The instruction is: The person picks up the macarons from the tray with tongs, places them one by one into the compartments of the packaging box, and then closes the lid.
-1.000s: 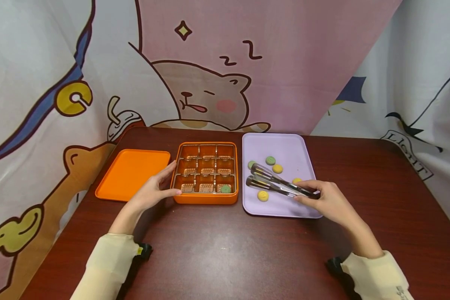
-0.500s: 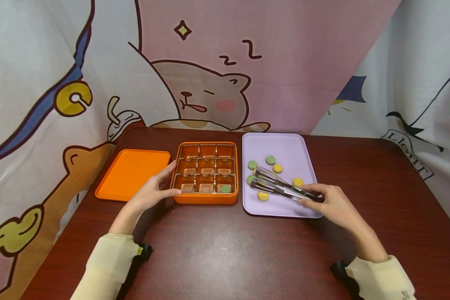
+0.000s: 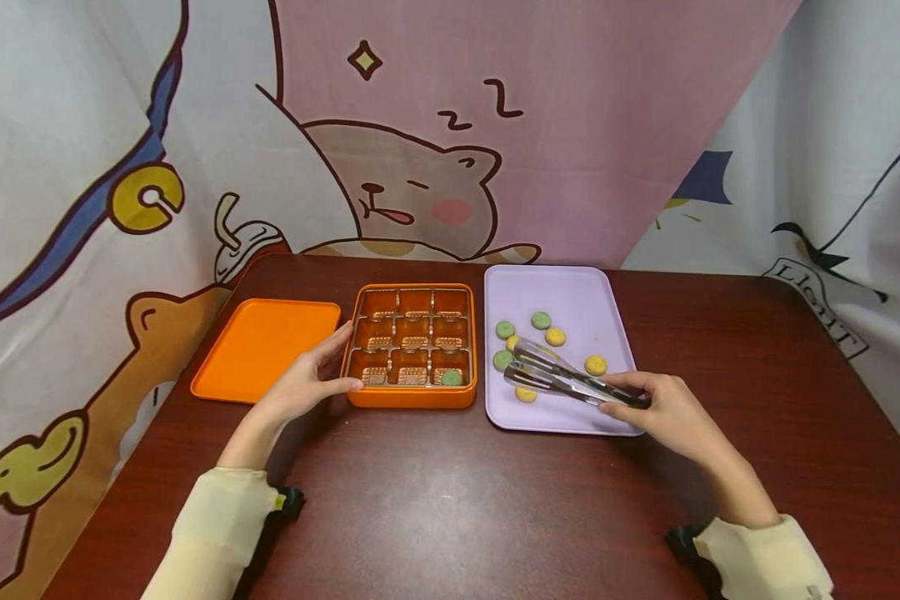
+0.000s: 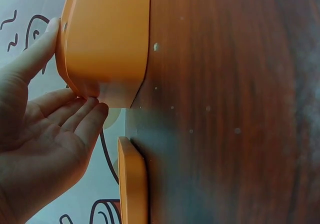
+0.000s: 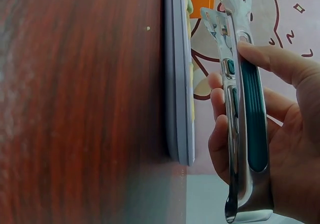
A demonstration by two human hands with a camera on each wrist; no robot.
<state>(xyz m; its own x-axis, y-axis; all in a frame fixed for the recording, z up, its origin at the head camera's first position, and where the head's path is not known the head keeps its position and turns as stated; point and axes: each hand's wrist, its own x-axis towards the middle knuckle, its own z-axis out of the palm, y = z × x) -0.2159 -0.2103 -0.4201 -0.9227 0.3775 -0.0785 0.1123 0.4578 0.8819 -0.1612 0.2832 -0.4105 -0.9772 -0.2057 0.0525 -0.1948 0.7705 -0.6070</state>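
Observation:
In the head view my left hand (image 3: 307, 379) holds an orange box (image 3: 412, 400) by its front left corner, thumb on the front rim and fingertips against the left wall. The box has a brown insert (image 3: 412, 333) with several compartments; one green cookie (image 3: 452, 377) lies in the front right one. My right hand (image 3: 667, 412) grips metal serving tongs (image 5: 256, 119) with dark green handle inlays. Their tips stand apart above a lilac tray (image 3: 555, 292), with no cookie pinched between them. One tong arm partly covers a yellow cookie (image 3: 526, 395).
On the tray lie more green cookies (image 3: 541, 320) and yellow cookies (image 3: 596, 365). An orange lid (image 3: 258, 346) lies left of the box on the dark wooden table (image 3: 435, 500). A printed curtain (image 3: 570, 167) hangs behind the table.
My right hand has moved the tongs slightly right and nearer to me, uncovering green and yellow cookies at the tray's left side. My left hand and the box stay in place.

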